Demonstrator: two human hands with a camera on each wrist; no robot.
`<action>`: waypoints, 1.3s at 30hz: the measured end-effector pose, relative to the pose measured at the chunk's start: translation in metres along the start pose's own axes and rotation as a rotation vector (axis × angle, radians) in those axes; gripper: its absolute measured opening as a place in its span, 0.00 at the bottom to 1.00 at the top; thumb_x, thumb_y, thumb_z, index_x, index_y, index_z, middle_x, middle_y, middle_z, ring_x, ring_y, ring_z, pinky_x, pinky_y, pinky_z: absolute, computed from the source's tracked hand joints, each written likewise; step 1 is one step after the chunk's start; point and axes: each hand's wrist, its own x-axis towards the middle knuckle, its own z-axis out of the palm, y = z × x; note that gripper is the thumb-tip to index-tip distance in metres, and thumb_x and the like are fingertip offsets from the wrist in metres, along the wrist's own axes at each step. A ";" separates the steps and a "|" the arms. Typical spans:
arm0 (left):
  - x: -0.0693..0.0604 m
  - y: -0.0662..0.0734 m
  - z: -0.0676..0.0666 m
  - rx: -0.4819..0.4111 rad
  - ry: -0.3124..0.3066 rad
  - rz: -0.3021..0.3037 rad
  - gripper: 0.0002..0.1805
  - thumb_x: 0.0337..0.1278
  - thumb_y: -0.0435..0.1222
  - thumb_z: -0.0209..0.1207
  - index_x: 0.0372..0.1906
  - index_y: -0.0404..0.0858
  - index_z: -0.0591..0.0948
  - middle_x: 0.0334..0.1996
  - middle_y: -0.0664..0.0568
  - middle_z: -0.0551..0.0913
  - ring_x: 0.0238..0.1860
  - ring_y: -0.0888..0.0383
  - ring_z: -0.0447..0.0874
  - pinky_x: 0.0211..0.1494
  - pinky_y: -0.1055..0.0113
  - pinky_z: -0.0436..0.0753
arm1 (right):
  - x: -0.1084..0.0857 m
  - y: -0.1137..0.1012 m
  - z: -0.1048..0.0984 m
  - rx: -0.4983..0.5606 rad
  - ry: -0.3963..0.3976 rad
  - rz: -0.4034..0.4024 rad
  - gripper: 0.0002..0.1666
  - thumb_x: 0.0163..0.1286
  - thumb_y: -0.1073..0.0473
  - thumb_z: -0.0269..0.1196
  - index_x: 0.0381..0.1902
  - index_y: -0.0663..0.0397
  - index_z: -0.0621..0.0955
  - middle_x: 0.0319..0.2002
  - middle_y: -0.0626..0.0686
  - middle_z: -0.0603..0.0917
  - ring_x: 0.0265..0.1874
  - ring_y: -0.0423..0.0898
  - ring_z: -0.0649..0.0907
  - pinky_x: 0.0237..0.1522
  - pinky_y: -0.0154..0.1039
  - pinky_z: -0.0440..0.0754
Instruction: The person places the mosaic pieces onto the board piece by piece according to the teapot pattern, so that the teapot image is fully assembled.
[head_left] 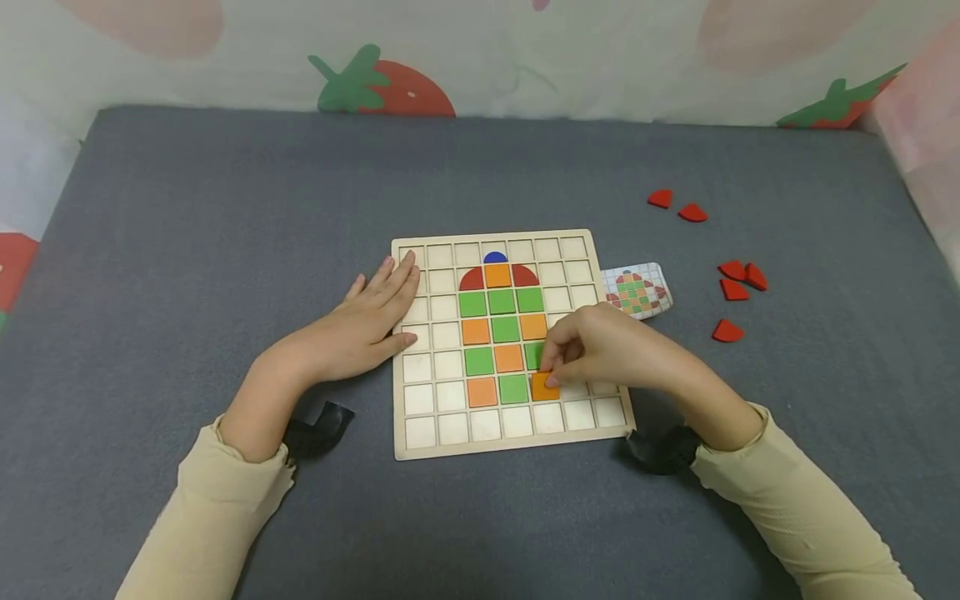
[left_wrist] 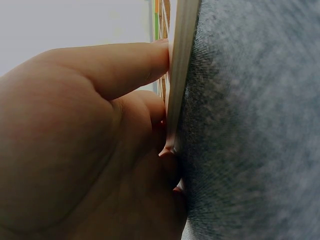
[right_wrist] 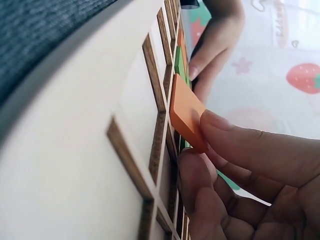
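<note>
Fingers and thumb of the right hand (head_left: 600,346) are pinching a flat, square orange tile (right_wrist: 186,107), the thumb pressing on its face. The fingers of the left hand (head_left: 363,321) are lying outstretched and spread over the left edge of a pale wooden grid board (head_left: 465,449), gripping no piece; they seem to be steadying it.

The orange tile is occupying the right end of the lowest coloured row, just beside a flat, square green tile (head_left: 513,389). In the right wrist view it is tilting, one side close to the board and the other standing off it, so it is not lying flat in its cell.

The step in hand looks to be seating this tile. The next move is probably calling for squaring its corners to the cell walls, lowering the raised side, pressing it flat and letting go without nudging the neighbouring piece.

A small printed card (head_left: 637,287) is lying at the board's right edge, showing a similar figure with red shapes at its sides. Six loose, curved-edged red pieces (head_left: 734,290) are lying on the dark grey cloth (head_left: 825,350) beyond, likely meant for a later step.
</note>
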 end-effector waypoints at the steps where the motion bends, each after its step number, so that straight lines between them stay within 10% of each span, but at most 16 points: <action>1: 0.000 0.000 0.000 -0.002 0.001 0.002 0.38 0.72 0.41 0.45 0.73 0.31 0.39 0.74 0.43 0.30 0.73 0.48 0.23 0.70 0.44 0.34 | 0.000 0.000 0.000 0.001 0.000 0.001 0.04 0.55 0.67 0.70 0.25 0.56 0.84 0.21 0.43 0.81 0.21 0.39 0.77 0.26 0.34 0.74; 23: -0.006 -0.003 0.000 0.000 -0.007 -0.007 0.38 0.71 0.40 0.45 0.73 0.31 0.38 0.74 0.43 0.31 0.73 0.48 0.23 0.70 0.44 0.34 | -0.005 0.001 -0.016 0.042 0.064 -0.009 0.05 0.56 0.70 0.67 0.28 0.56 0.84 0.25 0.46 0.83 0.25 0.41 0.80 0.31 0.34 0.78; 39: -0.001 -0.004 0.001 0.001 -0.011 0.002 0.38 0.71 0.41 0.45 0.73 0.32 0.38 0.74 0.44 0.30 0.73 0.48 0.22 0.70 0.45 0.34 | -0.043 0.022 -0.065 0.083 0.283 0.190 0.09 0.59 0.61 0.69 0.37 0.60 0.84 0.32 0.51 0.86 0.31 0.45 0.83 0.34 0.33 0.78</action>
